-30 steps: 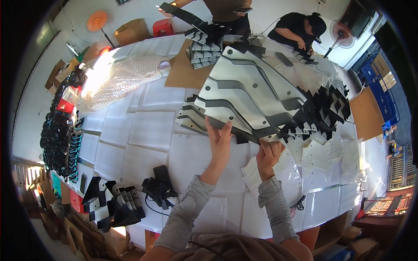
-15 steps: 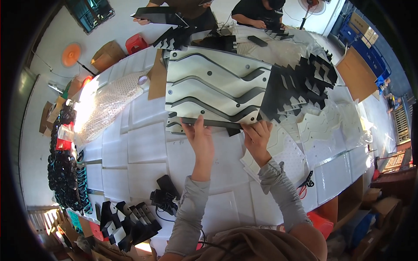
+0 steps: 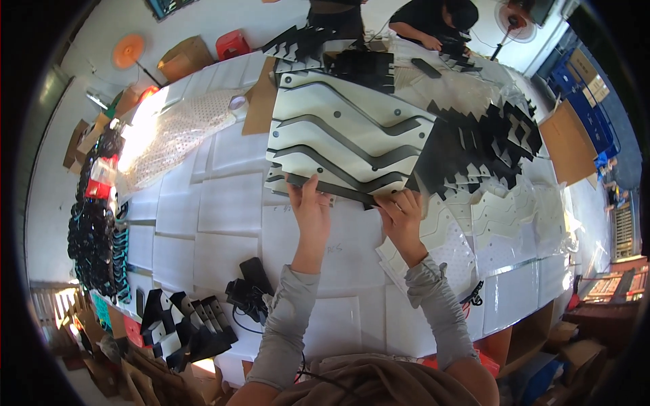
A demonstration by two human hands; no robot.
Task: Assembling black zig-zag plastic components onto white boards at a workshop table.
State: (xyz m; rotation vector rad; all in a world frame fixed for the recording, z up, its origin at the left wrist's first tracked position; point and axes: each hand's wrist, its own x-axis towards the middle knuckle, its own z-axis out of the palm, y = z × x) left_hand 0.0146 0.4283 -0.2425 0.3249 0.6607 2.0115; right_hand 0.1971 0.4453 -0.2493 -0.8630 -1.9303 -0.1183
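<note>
left hand (image 3: pixel 310 210), right hand (image 3: pixel 399 215), white panel (image 3: pixel 338 139)

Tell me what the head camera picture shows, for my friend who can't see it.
Two hands, the left hand and right hand, grip the near edge of a big white panel with wavy dark stripes on a white table. Black zigzag pieces lie to the right, and two other people work at the far end.

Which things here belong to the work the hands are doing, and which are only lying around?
In hand:
left hand
right hand
white panel with dark wavy strips

Lying about:
black charger with cable
cardboard sheet
pile of black cut pieces
red stool
</note>
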